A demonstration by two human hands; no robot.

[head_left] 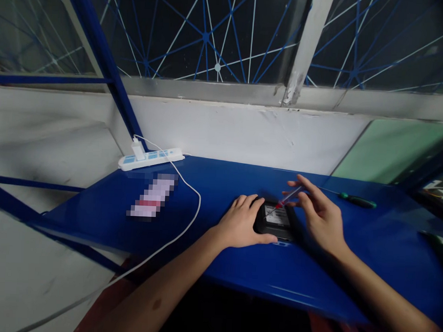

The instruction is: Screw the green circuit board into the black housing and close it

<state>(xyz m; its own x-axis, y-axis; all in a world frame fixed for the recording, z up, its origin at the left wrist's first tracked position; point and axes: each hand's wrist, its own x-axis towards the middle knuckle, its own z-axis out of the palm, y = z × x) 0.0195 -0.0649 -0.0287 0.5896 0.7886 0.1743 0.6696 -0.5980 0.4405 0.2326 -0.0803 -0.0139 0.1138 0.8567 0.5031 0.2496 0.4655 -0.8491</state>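
A flat black device with a white printed label lies on the blue table. My left hand grips it from the left, its fingers along the far left side and its thumb at the near edge. Between the fingers of my right hand is a small screwdriver with a clear handle and a red collar. It slants down to the left, and its thin shaft reaches over the label toward the device's left part. Whether the tip touches a screw is too small to tell.
A green-handled screwdriver lies to the right. At the back left is a white power strip with a plugged-in charger. Its white cable crosses the blue table. A pixelated item lies left. A green board leans behind.
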